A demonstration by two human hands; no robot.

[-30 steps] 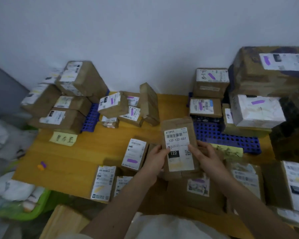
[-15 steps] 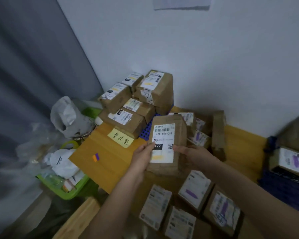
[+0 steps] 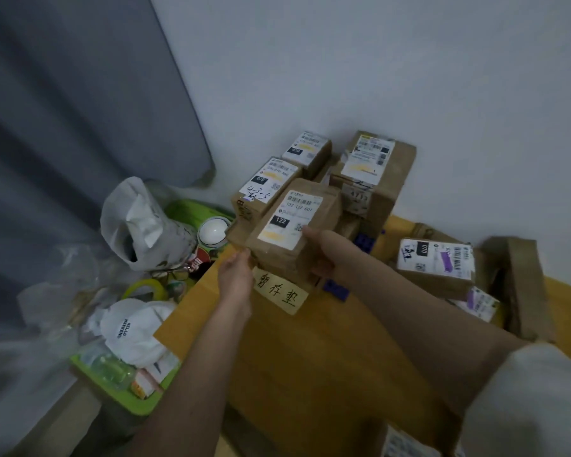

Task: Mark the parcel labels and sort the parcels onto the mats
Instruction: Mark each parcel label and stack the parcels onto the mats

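I hold a brown cardboard parcel (image 3: 305, 225) whose white label reads 122 and carries a yellow mark. My left hand (image 3: 234, 275) holds its near left corner and my right hand (image 3: 323, 252) grips its right side, thumb on the label. The parcel sits over the stack of yellow-marked parcels (image 3: 373, 173) at the table's far left corner, above a yellow note with handwriting (image 3: 281, 293). Small bits of a blue mat (image 3: 337, 288) show under the stack. Whether the parcel rests on the stack I cannot tell.
Purple-marked parcels (image 3: 437, 263) lie to the right on the yellow table (image 3: 310, 357), beside a tall upright box (image 3: 524, 285). Left of the table stand a green basket (image 3: 112, 384) with bags, a white plastic bag (image 3: 139, 225) and a grey curtain (image 3: 63, 127). A white wall stands behind.
Both hands carried the 122 parcel leftward and farther away, to the yellow-marked stack at the corner. My view swung left with it.
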